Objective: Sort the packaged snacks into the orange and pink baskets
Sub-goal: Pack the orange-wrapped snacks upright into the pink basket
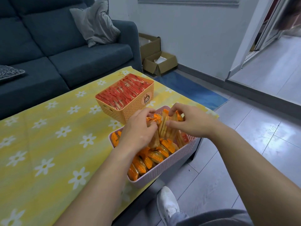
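A white mesh sneaker (167,207) rests on glossy grey floor tiles beside a grey trouser leg (216,217). Above it, 2 bare forearms reach over a table draped in a yellow cloth printed with white daisies (48,144). A pink plastic basket (162,170), rectangular with a perforated lattice wall, sits at the table's near right edge, partly overhanging it, packed with shiny orange-wrapped snack packs (154,158) standing in rows; the print on them is too small to read. The left hand (138,131) has its fingers curled down onto packs in the middle of that basket. The right hand (190,122) pinches a clear-fronted pack of ridged crackers (164,126) between thumb and bent fingers at the basket's far end. Just beyond stands the orange basket (130,110), same lattice plastic, bearing a round cartoon-animal sticker and filled with glossy red-wrapped packs (123,92). Farther off are a dark blue fabric sofa (65,51) with a grey cushion (96,23), and open cardboard boxes (160,62) against the wall.
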`<move>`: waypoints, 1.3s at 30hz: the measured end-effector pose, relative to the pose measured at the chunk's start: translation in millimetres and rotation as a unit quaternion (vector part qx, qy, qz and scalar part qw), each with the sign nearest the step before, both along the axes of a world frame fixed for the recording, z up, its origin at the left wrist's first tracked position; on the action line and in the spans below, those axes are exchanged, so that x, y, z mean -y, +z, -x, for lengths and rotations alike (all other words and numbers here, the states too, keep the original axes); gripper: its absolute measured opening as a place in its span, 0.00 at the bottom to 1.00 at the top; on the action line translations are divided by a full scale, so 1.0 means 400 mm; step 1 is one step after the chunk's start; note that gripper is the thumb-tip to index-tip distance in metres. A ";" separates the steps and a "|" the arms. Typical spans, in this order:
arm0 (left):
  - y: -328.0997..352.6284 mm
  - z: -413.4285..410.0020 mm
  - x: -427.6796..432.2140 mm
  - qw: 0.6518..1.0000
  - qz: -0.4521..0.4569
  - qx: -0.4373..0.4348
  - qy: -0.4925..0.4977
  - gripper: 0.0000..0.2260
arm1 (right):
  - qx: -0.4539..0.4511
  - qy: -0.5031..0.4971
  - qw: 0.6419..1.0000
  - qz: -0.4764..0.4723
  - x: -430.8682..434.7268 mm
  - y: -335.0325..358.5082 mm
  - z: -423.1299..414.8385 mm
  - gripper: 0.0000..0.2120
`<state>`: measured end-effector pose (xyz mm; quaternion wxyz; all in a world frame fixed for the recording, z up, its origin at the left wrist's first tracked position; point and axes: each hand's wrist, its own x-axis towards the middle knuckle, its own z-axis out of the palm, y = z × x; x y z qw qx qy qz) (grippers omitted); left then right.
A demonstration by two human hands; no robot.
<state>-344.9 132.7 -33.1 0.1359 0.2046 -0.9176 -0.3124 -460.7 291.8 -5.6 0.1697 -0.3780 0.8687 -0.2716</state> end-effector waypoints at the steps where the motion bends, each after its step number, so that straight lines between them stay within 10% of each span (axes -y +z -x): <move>1: 0.001 -0.001 0.006 1.000 -0.002 0.003 -0.005 0.14 | -0.017 -0.015 1.000 0.007 -0.003 0.003 0.004 0.09; 7: 0.011 -0.021 0.020 0.992 0.024 0.112 -0.052 0.26 | -0.004 -0.109 0.981 0.159 -0.031 0.037 0.010 0.18; 18: 0.021 -0.089 0.078 0.996 -0.054 0.066 0.011 0.07 | -0.022 -0.077 0.962 0.261 0.039 0.019 -0.034 0.17; 33: 0.023 -0.024 0.022 0.994 0.098 0.043 0.021 0.09 | -0.120 -0.036 0.992 -0.022 0.082 -0.014 -0.053 0.13; 39: 0.006 -0.026 0.021 0.994 0.100 0.050 -0.006 0.11 | -0.138 -0.076 0.988 -0.001 0.115 -0.077 -0.071 0.16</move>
